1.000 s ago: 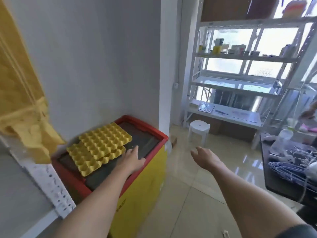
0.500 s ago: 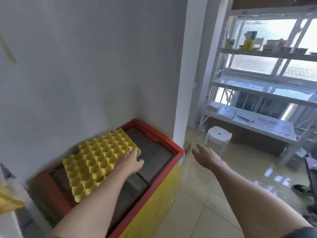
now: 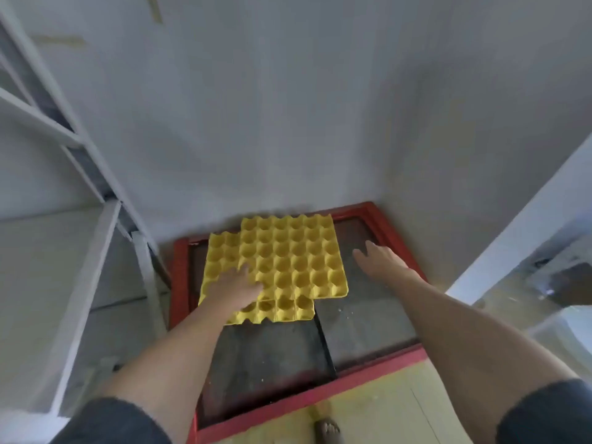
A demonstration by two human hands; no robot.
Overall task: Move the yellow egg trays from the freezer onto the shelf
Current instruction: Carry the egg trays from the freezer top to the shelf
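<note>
Two yellow egg trays lie overlapped on the dark sliding lid of the red-rimmed freezer (image 3: pixel 397 232). The upper tray (image 3: pixel 298 257) sits toward the back right; the lower tray (image 3: pixel 221 254) sticks out at the left and front. My left hand (image 3: pixel 237 288) rests flat on the trays' front left part, fingers spread, gripping nothing that I can see. My right hand (image 3: pixel 379 259) hovers open over the dark lid just right of the upper tray, apart from it. The white metal shelf (image 3: pixel 96 251) stands directly left of the freezer.
A grey wall rises right behind the freezer. A white pillar (image 3: pixel 525 225) borders the right side, with shiny floor beyond it. The freezer's yellow front (image 3: pixel 368 408) faces me, and a foot in a sandal (image 3: pixel 326 431) shows below it.
The view has swung left and down to face the freezer squarely. My left hand has slid onto the trays, and my right hand has come in over the lid beside them.
</note>
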